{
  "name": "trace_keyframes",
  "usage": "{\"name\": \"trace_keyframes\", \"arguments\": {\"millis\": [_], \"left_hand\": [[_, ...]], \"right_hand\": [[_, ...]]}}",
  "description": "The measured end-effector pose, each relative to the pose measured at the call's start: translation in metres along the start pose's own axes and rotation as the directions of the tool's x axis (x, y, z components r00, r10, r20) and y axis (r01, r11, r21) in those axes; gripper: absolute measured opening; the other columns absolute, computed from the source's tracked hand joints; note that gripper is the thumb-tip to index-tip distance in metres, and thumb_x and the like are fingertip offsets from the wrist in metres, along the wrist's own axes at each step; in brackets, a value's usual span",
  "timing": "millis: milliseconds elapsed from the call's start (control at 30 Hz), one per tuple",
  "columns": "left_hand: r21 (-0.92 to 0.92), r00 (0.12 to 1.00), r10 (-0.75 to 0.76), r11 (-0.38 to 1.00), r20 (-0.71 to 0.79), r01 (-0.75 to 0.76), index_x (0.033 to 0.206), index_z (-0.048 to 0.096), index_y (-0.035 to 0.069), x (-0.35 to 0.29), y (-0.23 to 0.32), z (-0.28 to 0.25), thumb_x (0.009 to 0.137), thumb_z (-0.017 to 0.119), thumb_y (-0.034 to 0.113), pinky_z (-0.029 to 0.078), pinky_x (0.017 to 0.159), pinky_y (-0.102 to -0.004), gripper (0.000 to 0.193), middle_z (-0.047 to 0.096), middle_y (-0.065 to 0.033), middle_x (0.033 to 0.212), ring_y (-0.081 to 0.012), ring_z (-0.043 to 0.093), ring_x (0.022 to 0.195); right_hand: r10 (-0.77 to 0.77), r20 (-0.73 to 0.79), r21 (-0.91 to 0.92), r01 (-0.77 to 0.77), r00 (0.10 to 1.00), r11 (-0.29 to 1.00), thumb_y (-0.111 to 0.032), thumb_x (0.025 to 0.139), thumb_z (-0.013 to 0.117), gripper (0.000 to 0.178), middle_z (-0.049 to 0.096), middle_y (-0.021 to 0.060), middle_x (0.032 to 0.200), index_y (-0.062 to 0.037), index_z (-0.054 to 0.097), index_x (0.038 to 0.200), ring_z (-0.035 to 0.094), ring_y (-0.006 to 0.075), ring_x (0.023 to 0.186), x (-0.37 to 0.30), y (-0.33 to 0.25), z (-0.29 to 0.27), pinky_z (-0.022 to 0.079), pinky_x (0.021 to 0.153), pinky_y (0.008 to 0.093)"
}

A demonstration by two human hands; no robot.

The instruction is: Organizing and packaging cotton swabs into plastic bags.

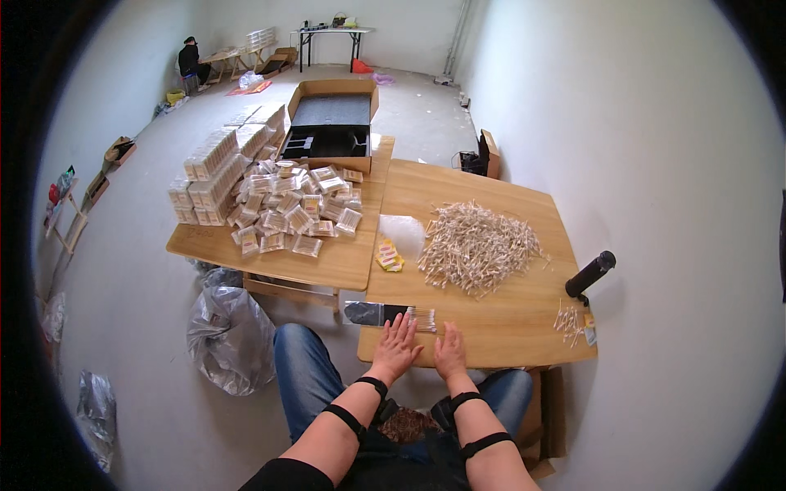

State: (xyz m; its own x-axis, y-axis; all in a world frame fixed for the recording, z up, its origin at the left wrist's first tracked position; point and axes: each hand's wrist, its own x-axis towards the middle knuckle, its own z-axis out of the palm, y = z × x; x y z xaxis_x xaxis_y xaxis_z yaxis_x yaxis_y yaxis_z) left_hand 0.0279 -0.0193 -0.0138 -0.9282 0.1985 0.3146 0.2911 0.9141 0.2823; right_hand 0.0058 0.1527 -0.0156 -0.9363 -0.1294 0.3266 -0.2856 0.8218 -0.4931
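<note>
On the near edge of the right-hand table lies a small clear plastic bag [360, 313] with a black sheet [396, 312] at its right end. A short row of cotton swabs [425, 319] lies side by side at the black sheet's right end. My left hand [395, 350] is open, its outstretched fingertips resting at the black sheet and the left ends of the swabs. To the right of the row, my right hand [449, 352] is open with its fingers stretched forward, close to the swabs' right ends. I cannot tell whether it touches them.
Beyond my hands lies a big heap of loose cotton swabs [479, 245], with yellow paper cards [390, 255] beside it. Filled swab packs [299, 214] cover the left table near an open carton [332, 155]. A black cylinder [589, 274] stands at right. Another person [191, 64] sits far back.
</note>
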Motion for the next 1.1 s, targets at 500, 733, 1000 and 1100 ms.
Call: {"name": "trace_keyframes", "arguments": {"millis": [500, 733, 1000, 1100], "left_hand": [[-0.031, 1.0, -0.02, 0.999, -0.02, 0.019, 0.148, 0.034, 0.009, 0.002, 0.0, -0.012, 0.093, 0.052, 0.043, 0.013, 0.119, -0.0457, 0.067, 0.023, -0.0146, 0.158, -0.0307, 0.018, 0.147], [-0.127, 0.999, -0.05, 0.991, 0.022, 0.052, 0.151, 0.027, 0.013, 0.003, -0.001, -0.008, 0.092, 0.057, 0.038, 0.013, 0.119, -0.0467, 0.071, 0.021, -0.0163, 0.158, -0.0309, 0.017, 0.147], [-0.172, 0.992, -0.034, 0.984, 0.122, 0.055, 0.148, 0.033, 0.013, 0.031, -0.012, -0.017, 0.09, 0.06, 0.038, 0.016, 0.118, -0.0469, 0.069, 0.024, -0.0158, 0.157, -0.0316, 0.022, 0.146], [-0.204, 0.985, 0.011, 0.979, 0.172, 0.024, 0.148, 0.034, 0.012, 0.037, -0.012, -0.023, 0.09, 0.059, 0.039, 0.017, 0.118, -0.0475, 0.068, 0.025, -0.0165, 0.156, -0.032, 0.021, 0.146]], "right_hand": [[0.004, -0.016, 0.062, -0.003, 1.0, 0.998, -0.011, 0.089, 0.056, 0.049, 0.046, 0.0267, 0.133, -0.0024, 0.041, 0.135, 0.044, 0.0434, 0.125, 0.001, -0.009, -0.005, 0.036, 0.107, 0.0491], [0.115, 0.027, 0.145, -0.118, 0.993, 0.982, -0.009, 0.088, 0.056, 0.043, 0.058, 0.0221, 0.113, -0.0032, 0.047, 0.129, 0.055, 0.0399, 0.105, 0.014, -0.01, -0.016, 0.045, 0.092, 0.0477], [-0.035, 0.005, -0.129, 0.036, 0.999, 0.991, -0.006, 0.086, 0.057, 0.036, 0.059, 0.0176, 0.095, -0.0027, 0.053, 0.122, 0.056, 0.0367, 0.089, 0.049, 0.021, -0.011, 0.047, 0.079, 0.0464], [0.115, 0.022, -0.03, -0.114, 0.993, 0.993, -0.004, 0.086, 0.057, 0.033, 0.058, 0.0162, 0.092, -0.0011, 0.055, 0.119, 0.056, 0.0346, 0.084, 0.055, 0.007, -0.021, 0.046, 0.075, 0.045]]}}
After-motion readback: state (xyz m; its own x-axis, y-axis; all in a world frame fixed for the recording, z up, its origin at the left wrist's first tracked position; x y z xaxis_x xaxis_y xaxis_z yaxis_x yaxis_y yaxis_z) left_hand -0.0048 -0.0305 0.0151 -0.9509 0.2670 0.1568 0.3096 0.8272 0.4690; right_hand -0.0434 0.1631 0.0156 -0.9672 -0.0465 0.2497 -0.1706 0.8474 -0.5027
